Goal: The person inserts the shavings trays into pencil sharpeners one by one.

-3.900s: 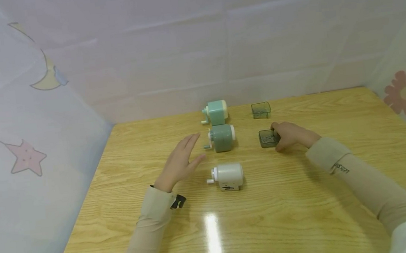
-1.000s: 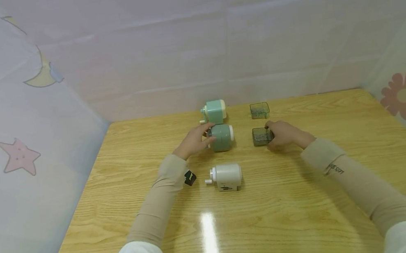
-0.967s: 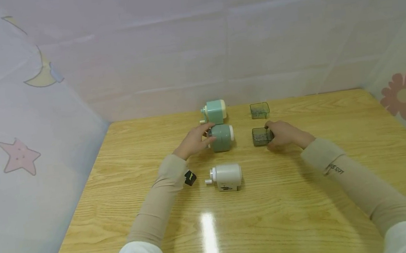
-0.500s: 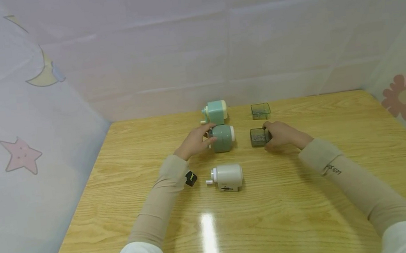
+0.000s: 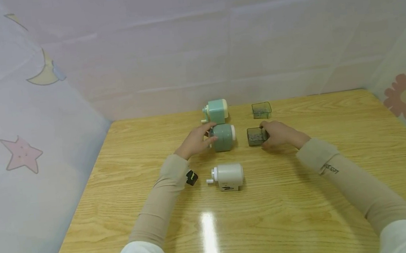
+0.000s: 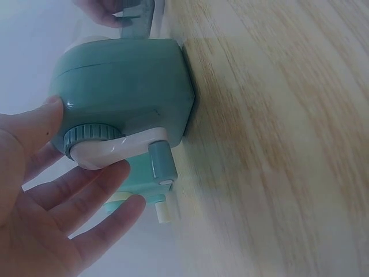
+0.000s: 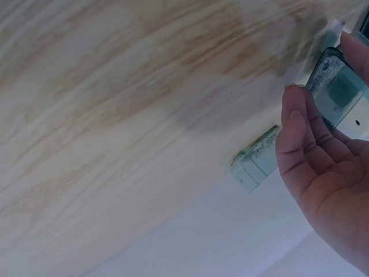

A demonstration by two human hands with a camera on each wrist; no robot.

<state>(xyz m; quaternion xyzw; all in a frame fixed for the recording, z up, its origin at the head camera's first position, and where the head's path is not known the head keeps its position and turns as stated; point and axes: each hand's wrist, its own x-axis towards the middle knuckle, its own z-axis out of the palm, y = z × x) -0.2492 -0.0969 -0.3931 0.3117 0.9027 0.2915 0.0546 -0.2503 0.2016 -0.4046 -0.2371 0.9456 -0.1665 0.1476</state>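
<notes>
In the head view, my left hand (image 5: 193, 142) holds the crank end of a dark green hand-crank pencil sharpener (image 5: 222, 137). The left wrist view shows the thumb against its body, with fingers spread behind the white crank arm (image 6: 118, 149). My right hand (image 5: 281, 133) pinches a see-through shavings drawer (image 5: 254, 136) between thumb and fingers, a short gap right of that sharpener. Grey shavings (image 7: 327, 68) lie inside the drawer. Part of the drawer is hidden by my fingers in the right wrist view.
Behind stands a mint sharpener (image 5: 216, 112), and a white one (image 5: 229, 175) is nearer me. A second see-through drawer (image 5: 261, 111) with shavings sits at the back of the wooden table (image 5: 301, 215). A black clip-like piece (image 5: 191, 178) is by my left cuff.
My left hand has moved from beside the dark green sharpener onto it. My right hand has brought the drawer leftward, closer to that sharpener. The other things have stayed put.
</notes>
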